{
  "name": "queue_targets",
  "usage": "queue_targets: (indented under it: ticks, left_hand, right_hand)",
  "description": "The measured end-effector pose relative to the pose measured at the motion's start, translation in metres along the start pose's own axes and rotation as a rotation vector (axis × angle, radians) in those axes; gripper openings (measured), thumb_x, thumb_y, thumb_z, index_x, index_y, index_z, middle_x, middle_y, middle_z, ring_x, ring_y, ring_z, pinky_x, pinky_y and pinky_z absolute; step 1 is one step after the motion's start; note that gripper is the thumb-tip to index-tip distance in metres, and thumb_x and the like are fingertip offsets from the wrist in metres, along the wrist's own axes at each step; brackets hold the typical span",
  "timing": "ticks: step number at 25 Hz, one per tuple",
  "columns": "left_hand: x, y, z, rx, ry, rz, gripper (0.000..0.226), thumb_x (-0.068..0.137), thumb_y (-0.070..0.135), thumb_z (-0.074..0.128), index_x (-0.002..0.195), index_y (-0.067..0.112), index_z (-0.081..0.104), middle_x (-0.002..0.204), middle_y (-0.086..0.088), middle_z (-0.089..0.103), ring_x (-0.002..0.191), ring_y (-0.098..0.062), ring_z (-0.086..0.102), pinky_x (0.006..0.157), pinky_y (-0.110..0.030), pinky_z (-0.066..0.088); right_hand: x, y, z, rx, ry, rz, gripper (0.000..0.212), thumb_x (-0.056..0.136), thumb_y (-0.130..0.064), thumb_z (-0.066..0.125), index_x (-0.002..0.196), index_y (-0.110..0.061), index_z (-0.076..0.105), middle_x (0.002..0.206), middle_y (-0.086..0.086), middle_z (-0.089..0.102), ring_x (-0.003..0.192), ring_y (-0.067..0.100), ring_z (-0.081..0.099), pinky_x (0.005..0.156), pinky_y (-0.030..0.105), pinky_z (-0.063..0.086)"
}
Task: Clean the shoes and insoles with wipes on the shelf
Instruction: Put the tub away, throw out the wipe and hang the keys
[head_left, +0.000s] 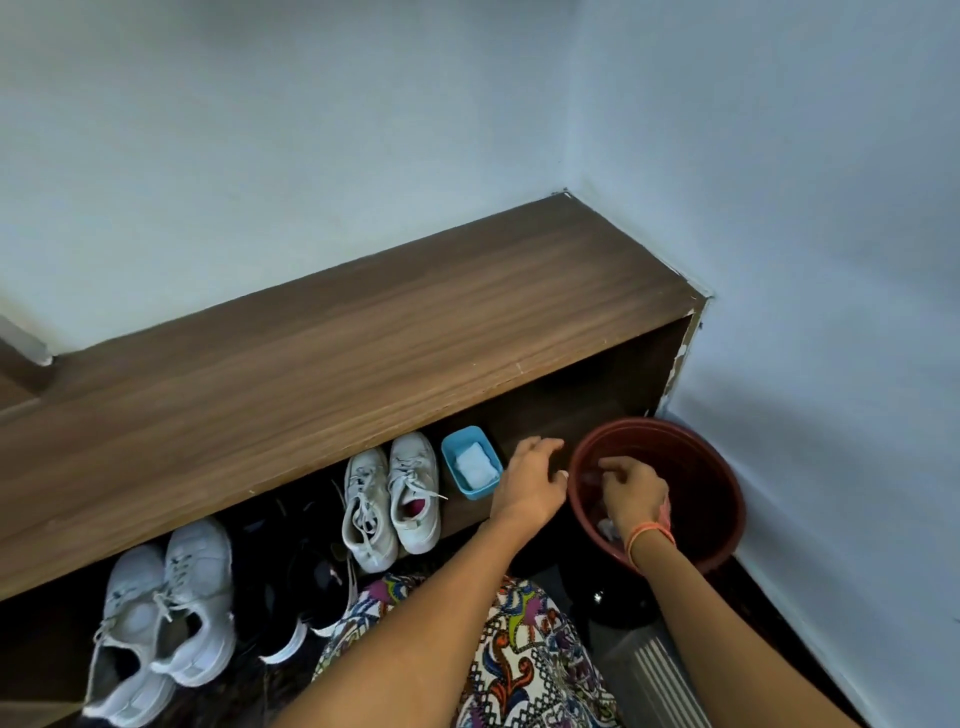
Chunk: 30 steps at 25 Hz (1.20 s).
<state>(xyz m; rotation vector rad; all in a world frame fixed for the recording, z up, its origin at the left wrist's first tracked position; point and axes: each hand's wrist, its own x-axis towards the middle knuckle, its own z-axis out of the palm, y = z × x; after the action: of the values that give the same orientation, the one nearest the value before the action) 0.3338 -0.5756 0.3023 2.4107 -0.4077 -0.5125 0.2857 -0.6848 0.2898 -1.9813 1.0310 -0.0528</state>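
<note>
Under a long wooden shelf (322, 364) stand three pairs of shoes: white sneakers (166, 603) at the left, black shoes (296, 577) in the middle, and white sneakers (389, 499) at the right. A small blue tray (451, 448) holding white wipes (475, 465) sits beside the right pair. My left hand (532, 480) hovers with relaxed fingers between the blue tray and a red bucket (711, 488). My right hand (631, 491) reaches down into the bucket with fingers bent downward; whether it holds anything is hidden.
The bucket stands in the room's corner against pale blue walls. A black round object (618, 603) lies on the floor below the bucket, next to a striped mat (654, 680). My patterned clothing (519, 660) fills the lower middle.
</note>
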Motion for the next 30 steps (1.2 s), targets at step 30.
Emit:
queue_targets:
  ticks: [30]
  left_hand:
    - [-0.074, -0.272, -0.312, 0.245, 0.667, -0.642, 0.044, 0.084, 0.008, 0.053, 0.128, 0.011, 0.05, 0.14, -0.013, 0.039, 0.132, -0.034, 0.029, 0.101, -0.048, 0.034]
  right_hand:
    - [-0.139, -0.279, 0.215, -0.641, -0.437, -1.01, 0.049, 0.094, -0.016, 0.045, 0.141, -0.026, 0.038, 0.152, 0.001, 0.021, 0.142, 0.022, 0.018, 0.109, 0.033, 0.034]
